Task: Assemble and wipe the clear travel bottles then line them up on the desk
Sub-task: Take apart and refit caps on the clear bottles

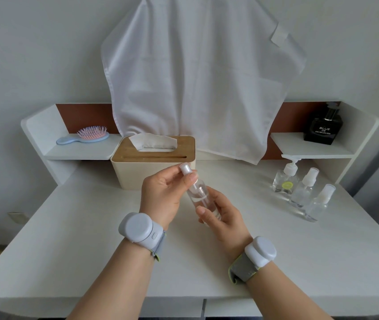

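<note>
While both forearms are reaching in over the near edge of the desk (73, 262), the right hand (224, 218) is curling its fingers round the lower body of a clear travel bottle (201, 196), holding it tilted above the desktop. The left hand (163, 192) is pinching the white spray top (187, 169) between thumb and fingertips, with its thin tube already running down inside the bottle. Assembly seems to be the step in hand: the top is sitting at the neck, though whether it is fully seated is hard to tell. The next move is probably calling for a twist to tighten, then a wipe. Just behind the hands, the tissue box (152, 168) is offering a sheet. Further right, three finished bottles (303, 192) are standing in a slanted row; the held one likely belongs beside them.
</note>
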